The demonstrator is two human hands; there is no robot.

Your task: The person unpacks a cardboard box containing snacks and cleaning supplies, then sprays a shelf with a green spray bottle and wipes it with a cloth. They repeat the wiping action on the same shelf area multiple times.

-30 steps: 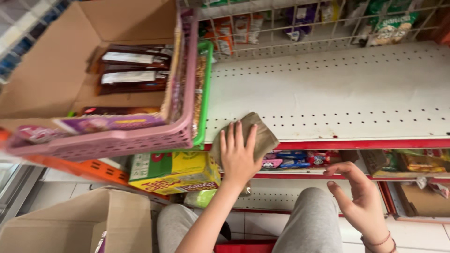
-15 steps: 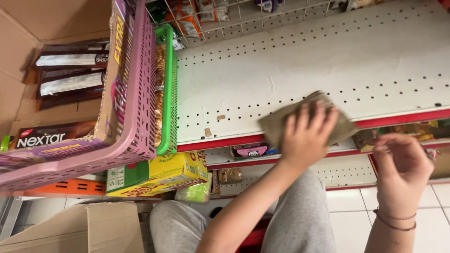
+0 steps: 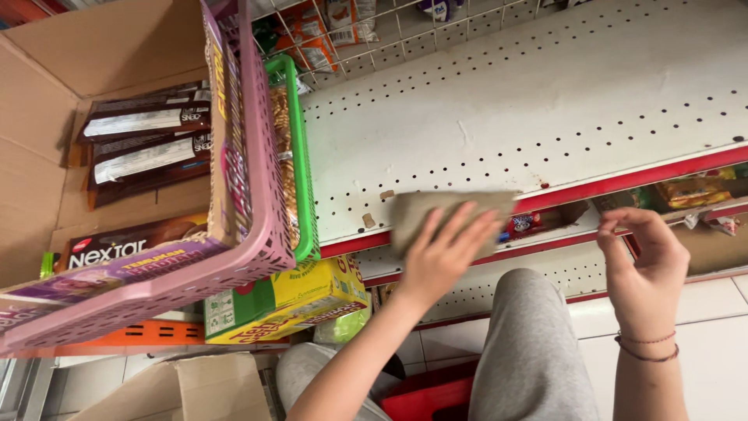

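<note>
My left hand (image 3: 440, 257) presses a grey-brown cloth (image 3: 425, 212) flat against the front of a white perforated shelf (image 3: 545, 109), with fingers spread over it. The cloth lies near the shelf's red front edge (image 3: 623, 181). My right hand (image 3: 647, 269) hangs in the air to the right, below the shelf edge, fingers loosely curled and holding nothing. A thin bracelet sits on that wrist. My knees in grey trousers (image 3: 526, 343) are below the shelf.
A pink basket (image 3: 249, 234) and a green basket (image 3: 300, 156) stand at the shelf's left end, beside a cardboard box (image 3: 47, 156) of brown snack packs. A yellow-green carton (image 3: 296, 300) sits beneath. Packets fill the lower shelf (image 3: 686, 191) and wire rack (image 3: 351, 23) behind.
The view has swung and my left hand has slid the cloth along the shelf's front, to the right and then back left. My right hand stays lifted, empty.
</note>
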